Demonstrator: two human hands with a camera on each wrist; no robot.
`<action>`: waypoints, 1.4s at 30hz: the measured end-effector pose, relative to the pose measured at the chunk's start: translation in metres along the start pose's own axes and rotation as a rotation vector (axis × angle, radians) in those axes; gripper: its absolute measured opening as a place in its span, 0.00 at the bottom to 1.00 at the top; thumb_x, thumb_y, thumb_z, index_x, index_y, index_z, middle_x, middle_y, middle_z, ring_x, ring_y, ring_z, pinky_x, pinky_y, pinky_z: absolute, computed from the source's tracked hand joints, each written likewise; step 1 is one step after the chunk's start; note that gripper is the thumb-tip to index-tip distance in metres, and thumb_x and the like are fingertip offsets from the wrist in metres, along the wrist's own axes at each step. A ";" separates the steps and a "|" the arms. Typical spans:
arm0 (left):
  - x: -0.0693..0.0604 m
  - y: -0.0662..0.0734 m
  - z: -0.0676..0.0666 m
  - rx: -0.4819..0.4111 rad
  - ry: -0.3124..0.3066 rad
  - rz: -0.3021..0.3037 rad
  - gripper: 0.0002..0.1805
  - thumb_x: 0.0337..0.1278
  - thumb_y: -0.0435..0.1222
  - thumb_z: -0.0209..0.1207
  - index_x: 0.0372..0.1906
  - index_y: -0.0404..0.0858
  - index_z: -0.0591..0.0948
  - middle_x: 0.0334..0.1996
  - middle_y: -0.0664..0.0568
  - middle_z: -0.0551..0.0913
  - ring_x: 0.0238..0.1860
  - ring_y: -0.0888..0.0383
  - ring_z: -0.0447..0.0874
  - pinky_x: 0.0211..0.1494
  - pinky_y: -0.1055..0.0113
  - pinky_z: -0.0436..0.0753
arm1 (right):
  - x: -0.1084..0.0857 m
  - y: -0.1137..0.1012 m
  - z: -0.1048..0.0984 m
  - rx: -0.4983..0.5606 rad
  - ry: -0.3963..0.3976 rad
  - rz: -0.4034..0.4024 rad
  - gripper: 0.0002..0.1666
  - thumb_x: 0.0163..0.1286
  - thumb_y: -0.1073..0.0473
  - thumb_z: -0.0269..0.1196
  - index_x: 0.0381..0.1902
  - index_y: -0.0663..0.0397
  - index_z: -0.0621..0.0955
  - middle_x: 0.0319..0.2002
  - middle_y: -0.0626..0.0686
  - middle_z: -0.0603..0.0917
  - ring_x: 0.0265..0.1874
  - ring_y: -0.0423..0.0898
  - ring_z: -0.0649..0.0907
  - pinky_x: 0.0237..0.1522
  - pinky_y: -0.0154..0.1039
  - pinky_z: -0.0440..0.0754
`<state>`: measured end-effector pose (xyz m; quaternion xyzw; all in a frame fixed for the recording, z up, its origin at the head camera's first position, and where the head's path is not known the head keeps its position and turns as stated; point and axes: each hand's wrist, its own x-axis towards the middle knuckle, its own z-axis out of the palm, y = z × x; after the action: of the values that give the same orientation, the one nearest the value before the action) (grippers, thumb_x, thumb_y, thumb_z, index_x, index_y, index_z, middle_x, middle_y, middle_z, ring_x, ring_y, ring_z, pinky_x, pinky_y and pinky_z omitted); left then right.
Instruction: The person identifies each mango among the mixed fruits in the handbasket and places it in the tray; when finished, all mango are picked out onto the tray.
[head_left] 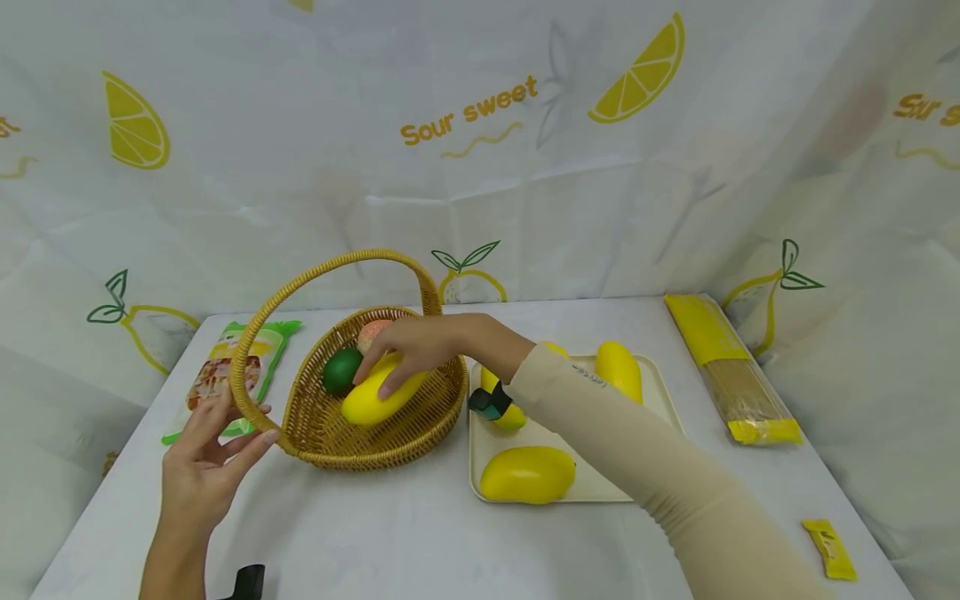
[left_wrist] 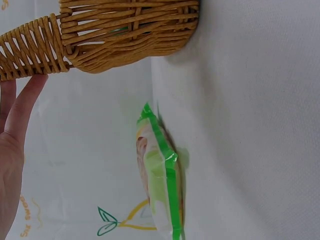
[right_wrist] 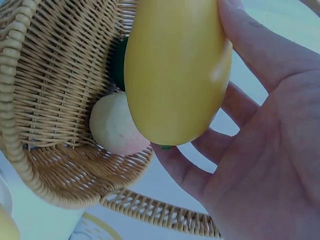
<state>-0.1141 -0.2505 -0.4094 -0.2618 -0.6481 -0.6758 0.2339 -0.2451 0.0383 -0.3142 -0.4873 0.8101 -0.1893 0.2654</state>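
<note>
My right hand (head_left: 420,342) grips a yellow mango (head_left: 378,396) from above, within the mouth of the wicker basket (head_left: 375,458). In the right wrist view, fingers and thumb curl about the mango (right_wrist: 177,75). Beside it in the basket lie a dark green round fruit (head_left: 341,371) and a pinkish peach (head_left: 372,333), the latter partly hidden by the hand. At the basket's left, my left hand (head_left: 202,467) pinches the lower end of the arched handle (head_left: 242,358) between thumb and fingers. The basket leans toward me.
Right of the basket, a cream tray (head_left: 600,492) bears several mangoes, including one at its front (head_left: 528,475). A green-edged food bag (head_left: 232,375) lies behind my left hand. Noodles in a yellow pack (head_left: 735,367) and a small yellow packet (head_left: 830,550) lie at the right.
</note>
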 end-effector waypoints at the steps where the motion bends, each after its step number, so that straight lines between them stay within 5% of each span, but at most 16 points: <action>1: 0.000 0.000 0.000 -0.001 0.002 0.001 0.46 0.38 0.03 0.61 0.70 0.16 0.62 0.55 0.48 0.80 0.54 0.60 0.84 0.51 0.75 0.89 | -0.002 0.000 -0.001 -0.004 0.006 -0.009 0.25 0.72 0.50 0.67 0.66 0.42 0.81 0.66 0.42 0.82 0.68 0.38 0.75 0.74 0.34 0.73; 7: -0.001 0.004 0.000 0.051 0.030 -0.047 0.45 0.40 0.06 0.64 0.70 0.19 0.64 0.54 0.51 0.80 0.53 0.62 0.84 0.50 0.75 0.89 | -0.016 0.001 -0.007 0.009 0.044 -0.030 0.25 0.73 0.50 0.66 0.66 0.43 0.81 0.66 0.42 0.82 0.69 0.39 0.75 0.76 0.35 0.72; 15: -0.001 0.001 0.001 0.011 0.011 -0.015 0.45 0.40 0.05 0.63 0.70 0.18 0.63 0.56 0.50 0.80 0.54 0.60 0.84 0.51 0.75 0.89 | -0.047 0.005 -0.012 -0.007 0.100 -0.056 0.25 0.72 0.49 0.66 0.66 0.43 0.81 0.65 0.41 0.82 0.70 0.40 0.76 0.77 0.37 0.72; 22: -0.002 0.006 0.002 0.134 0.043 -0.110 0.46 0.40 0.07 0.64 0.71 0.22 0.65 0.54 0.57 0.81 0.53 0.65 0.83 0.50 0.77 0.89 | -0.090 0.012 -0.014 0.018 0.199 -0.086 0.25 0.69 0.49 0.69 0.63 0.44 0.83 0.63 0.44 0.84 0.67 0.43 0.79 0.75 0.41 0.75; 25: -0.003 0.006 0.002 0.147 0.045 -0.115 0.46 0.40 0.06 0.64 0.71 0.23 0.65 0.54 0.58 0.81 0.53 0.66 0.83 0.50 0.77 0.88 | -0.110 0.016 -0.014 0.018 0.243 -0.047 0.26 0.67 0.49 0.71 0.62 0.43 0.83 0.61 0.43 0.85 0.64 0.42 0.80 0.72 0.42 0.78; 32: 0.000 0.002 0.001 0.035 -0.001 0.001 0.43 0.42 0.08 0.64 0.70 0.18 0.63 0.56 0.50 0.80 0.55 0.61 0.83 0.52 0.76 0.88 | -0.153 0.026 -0.013 0.031 0.306 0.078 0.27 0.64 0.47 0.73 0.61 0.39 0.84 0.60 0.41 0.86 0.62 0.41 0.82 0.61 0.40 0.85; 42: 0.000 0.002 0.001 0.031 0.006 -0.007 0.43 0.42 0.08 0.64 0.70 0.18 0.64 0.55 0.51 0.80 0.55 0.62 0.83 0.51 0.76 0.88 | -0.207 0.039 0.001 0.087 0.392 0.204 0.27 0.62 0.44 0.74 0.59 0.37 0.85 0.58 0.44 0.86 0.61 0.49 0.83 0.50 0.36 0.91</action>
<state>-0.1124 -0.2498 -0.4080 -0.2539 -0.6587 -0.6673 0.2375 -0.1920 0.2401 -0.2863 -0.3451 0.8823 -0.2872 0.1415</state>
